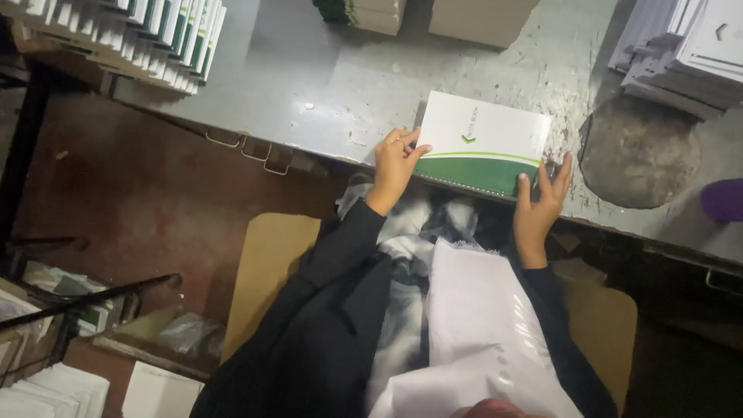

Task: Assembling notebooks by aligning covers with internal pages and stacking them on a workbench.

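A white and green notebook [484, 139] with a perforated lower edge lies at the near edge of a grey metal worktable [325, 85]. My left hand [396, 161] grips its left side, with a ring on one finger. At the notebook's lower right corner, my right hand [542, 201] holds it with fingers spread upward. Both sleeves are black. A stack of white punched sheets [480, 325] rests on my lap below the notebook.
Rows of finished notebooks [147, 39] stand at the table's far left. More stacks [685, 50] lie at the far right, beside a round dark patch [638, 151] and a purple object [724, 200]. Cardboard boxes [480, 17] sit at the back. Paper piles [54, 387] lie on the floor.
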